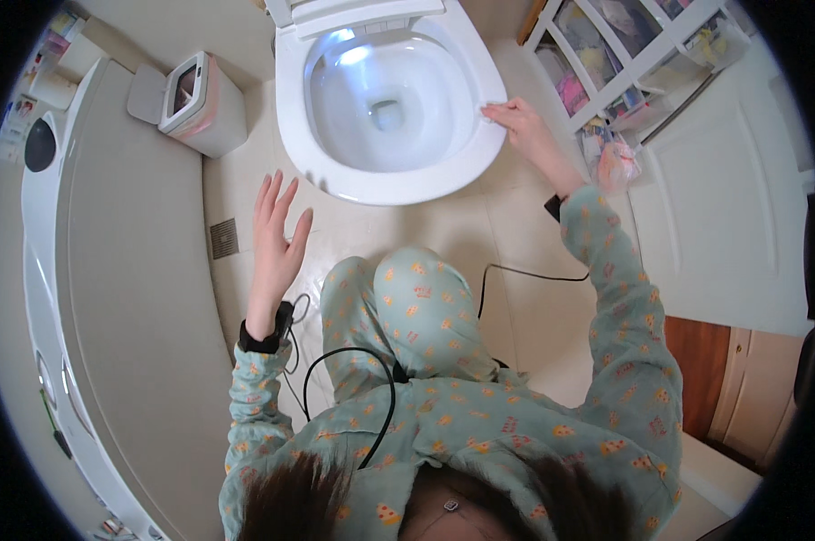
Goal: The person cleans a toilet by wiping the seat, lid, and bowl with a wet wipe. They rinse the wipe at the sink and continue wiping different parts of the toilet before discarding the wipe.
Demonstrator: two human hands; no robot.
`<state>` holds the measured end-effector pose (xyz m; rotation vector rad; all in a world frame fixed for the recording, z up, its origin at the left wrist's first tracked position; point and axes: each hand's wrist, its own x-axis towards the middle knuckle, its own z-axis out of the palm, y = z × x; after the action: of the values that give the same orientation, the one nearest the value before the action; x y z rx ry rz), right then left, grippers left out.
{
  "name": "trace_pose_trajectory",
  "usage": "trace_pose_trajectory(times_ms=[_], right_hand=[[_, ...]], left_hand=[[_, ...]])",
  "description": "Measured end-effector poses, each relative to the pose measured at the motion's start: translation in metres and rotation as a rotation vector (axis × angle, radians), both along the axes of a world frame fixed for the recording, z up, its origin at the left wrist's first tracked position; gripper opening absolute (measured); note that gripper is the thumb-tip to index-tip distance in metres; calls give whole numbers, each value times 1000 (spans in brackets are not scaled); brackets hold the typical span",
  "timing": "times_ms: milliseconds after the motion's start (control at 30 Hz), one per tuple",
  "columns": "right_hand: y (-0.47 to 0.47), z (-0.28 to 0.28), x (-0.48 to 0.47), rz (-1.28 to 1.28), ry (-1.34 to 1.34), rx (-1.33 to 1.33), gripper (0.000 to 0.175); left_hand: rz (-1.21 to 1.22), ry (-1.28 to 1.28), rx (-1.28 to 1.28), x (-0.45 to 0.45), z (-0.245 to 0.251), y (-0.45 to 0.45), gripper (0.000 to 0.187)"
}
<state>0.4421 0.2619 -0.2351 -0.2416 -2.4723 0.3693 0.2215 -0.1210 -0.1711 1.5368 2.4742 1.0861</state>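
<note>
A white toilet with its seat ring (pixel 373 191) down and its lid raised lies straight in front of me. Water shows at the bottom of the toilet bowl (pixel 407 101), and a bluish light shines on its back left. My right hand (pixel 526 127) rests its fingertips on the right side of the seat; something small and white may be under the fingers, too unclear to tell. In the air, left of and below the seat's front edge, my left hand (pixel 277 240) is spread with nothing in it. Black bands circle both wrists.
A white bin (pixel 224 115) with its lid up stands left of the toilet, near a floor drain (pixel 224 238). A long white cabinet or bathtub side (pixel 130 270) runs along the left. Shelves with plastic drawers (pixel 624 61) stand at right. Black cables (pixel 536 272) trail near my knees.
</note>
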Motion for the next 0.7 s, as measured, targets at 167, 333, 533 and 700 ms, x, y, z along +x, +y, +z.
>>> trace_pose_trajectory(times_ms=[167, 333, 533, 700], right_hand=[[73, 32, -59, -93, -137, -72, 29], [44, 39, -46, -74, -195, -75, 28], [36, 10, -11, 241, -88, -255, 21], [140, 42, -127, 33, -239, -98, 28]], left_hand=[[105, 21, -32, -2, 1, -17, 41], [267, 13, -101, -4, -4, -50, 40], [516, -148, -187, 5, -19, -106, 40], [605, -172, -221, 17, -22, -122, 39]])
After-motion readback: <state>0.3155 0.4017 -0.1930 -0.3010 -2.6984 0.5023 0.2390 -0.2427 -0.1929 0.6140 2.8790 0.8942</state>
